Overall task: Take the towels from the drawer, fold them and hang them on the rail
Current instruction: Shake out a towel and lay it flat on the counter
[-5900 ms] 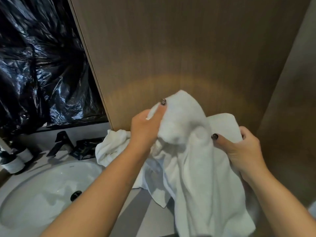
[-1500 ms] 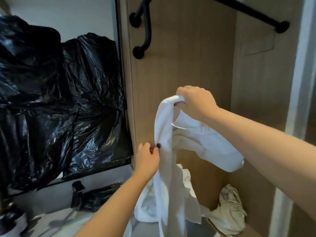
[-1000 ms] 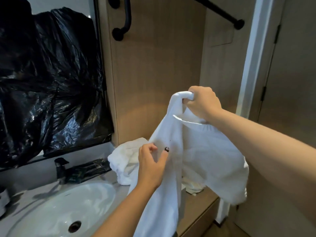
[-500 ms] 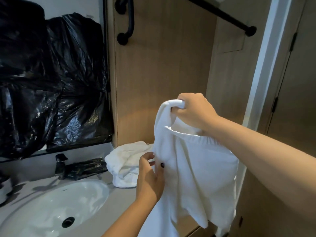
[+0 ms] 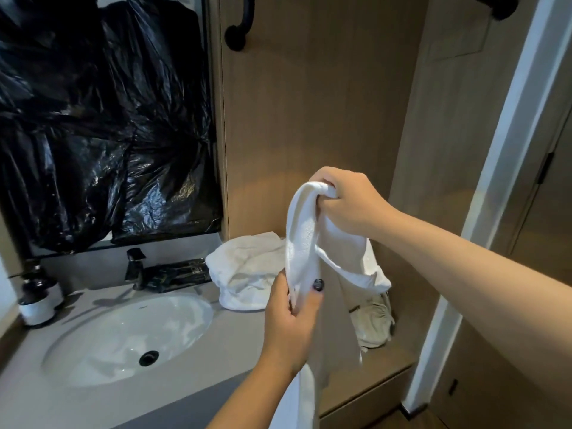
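White towel (image 5: 301, 243) held up in the air, top bunched under the curled fingers of the right hand (image 5: 346, 202), likely so its length could fall straight for folding. Lower down, pinched at one edge between thumb and fingers of the left hand (image 5: 291, 320), probably to line that edge up. Left of those fingers, heaped: second towel (image 5: 247, 270) on the counter (image 5: 232, 335). High above, still bare: rail (image 5: 492, 3).
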The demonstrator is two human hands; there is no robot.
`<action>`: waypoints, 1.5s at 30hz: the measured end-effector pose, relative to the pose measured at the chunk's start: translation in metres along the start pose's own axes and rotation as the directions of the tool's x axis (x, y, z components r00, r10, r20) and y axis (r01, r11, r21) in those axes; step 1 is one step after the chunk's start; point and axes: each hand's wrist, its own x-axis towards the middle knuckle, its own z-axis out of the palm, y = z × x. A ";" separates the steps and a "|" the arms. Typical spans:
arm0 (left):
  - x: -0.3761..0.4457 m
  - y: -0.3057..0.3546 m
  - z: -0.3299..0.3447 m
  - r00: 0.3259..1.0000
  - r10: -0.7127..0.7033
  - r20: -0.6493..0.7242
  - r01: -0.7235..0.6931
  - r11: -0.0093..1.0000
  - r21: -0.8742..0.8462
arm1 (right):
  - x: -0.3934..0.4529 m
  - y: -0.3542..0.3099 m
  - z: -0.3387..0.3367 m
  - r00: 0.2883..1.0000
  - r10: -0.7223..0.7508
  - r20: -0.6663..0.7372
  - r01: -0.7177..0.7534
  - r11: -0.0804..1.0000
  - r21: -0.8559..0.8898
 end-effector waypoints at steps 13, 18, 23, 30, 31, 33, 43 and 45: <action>0.037 0.030 -0.034 0.977 0.012 -0.213 0.044 0.966 0.256 | -0.093 0.053 0.018 0.910 0.208 0.359 -0.333 0.883 0.331; 0.042 0.057 -0.023 0.992 0.121 -0.033 -0.103 0.940 0.327 | -0.104 0.049 0.028 0.840 0.231 0.491 -0.500 0.681 0.535; 0.048 0.063 -0.044 0.986 0.160 -0.044 -0.137 0.937 0.322 | -0.097 0.024 0.042 0.904 0.224 0.364 -0.422 0.601 0.679; 0.049 0.028 -0.083 0.978 0.059 -0.199 0.024 0.920 0.391 | -0.061 -0.002 0.061 0.974 0.207 -0.096 -0.139 0.871 0.471; 0.047 0.019 -0.088 0.981 0.056 -0.186 0.027 0.908 0.418 | -0.057 -0.003 0.062 0.971 0.211 -0.111 -0.142 0.885 0.444; 0.038 0.003 -0.098 0.985 0.043 -0.168 0.039 0.889 0.456 | -0.051 -0.002 0.064 0.962 0.238 -0.135 -0.159 0.888 0.432; 0.029 -0.020 -0.129 0.958 -0.066 -0.280 0.184 0.888 0.422 | -0.035 0.013 0.044 0.955 0.254 -0.151 -0.226 0.957 0.180; 0.030 -0.005 -0.127 0.967 0.008 -0.255 0.107 0.895 0.433 | -0.042 0.020 0.041 0.970 0.239 -0.038 -0.232 0.963 0.138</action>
